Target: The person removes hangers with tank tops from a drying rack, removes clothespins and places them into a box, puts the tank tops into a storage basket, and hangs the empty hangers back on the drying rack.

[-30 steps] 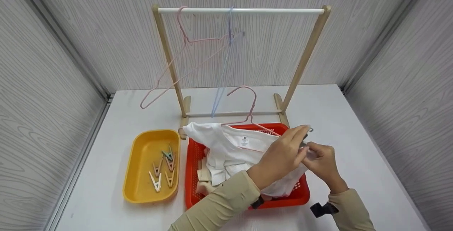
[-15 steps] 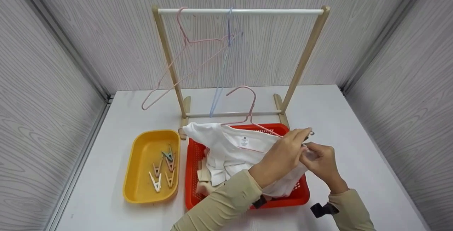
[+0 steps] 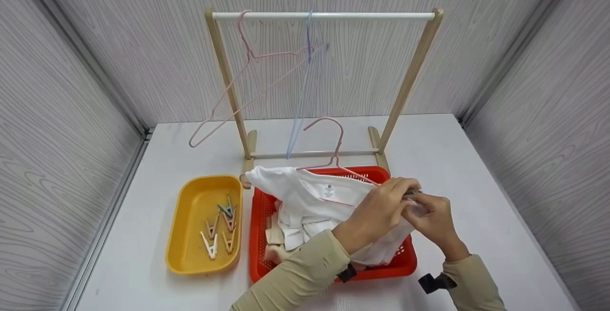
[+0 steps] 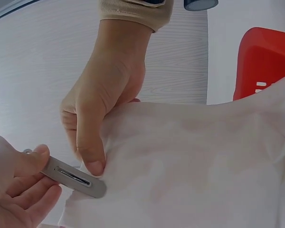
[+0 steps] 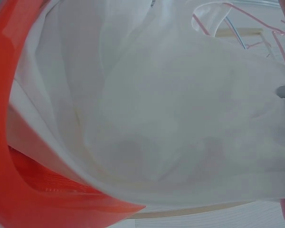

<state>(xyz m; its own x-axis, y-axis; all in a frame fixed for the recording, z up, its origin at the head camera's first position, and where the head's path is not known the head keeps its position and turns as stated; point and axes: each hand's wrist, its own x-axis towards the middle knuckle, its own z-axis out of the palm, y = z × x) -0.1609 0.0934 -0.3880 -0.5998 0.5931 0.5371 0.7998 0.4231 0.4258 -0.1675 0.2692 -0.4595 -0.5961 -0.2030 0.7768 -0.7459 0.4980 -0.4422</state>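
Note:
In the head view, a white shirt (image 3: 312,187) with a neck label lies over a pink hanger (image 3: 340,146), its lower part in the red basket (image 3: 257,254). My left hand (image 3: 379,208) is at the shirt's right end, fingertips close to the right hand's. The left wrist view shows left-hand fingers pinching a flat grey metal tool (image 4: 73,180) with a slot and a rounded end, which overlaps the fabric (image 4: 180,161). There, my right hand (image 4: 107,90) pinches the shirt's edge, thumb near the tool's tip. In the right wrist view, fabric hides most of the hands.
Left of the basket stands a yellow tray (image 3: 190,206) with several clothespins (image 3: 209,244). Behind it is a wooden rack with a white rail (image 3: 371,15), from which a pink hanger (image 3: 224,96) and a blue hanger (image 3: 298,120) hang. Beige cloth (image 3: 276,235) lies in the basket.
My left fingertips have lowered slightly toward the right hand, and the small metal ring that stuck out beyond them no longer shows. The shirt and hanger have barely moved.

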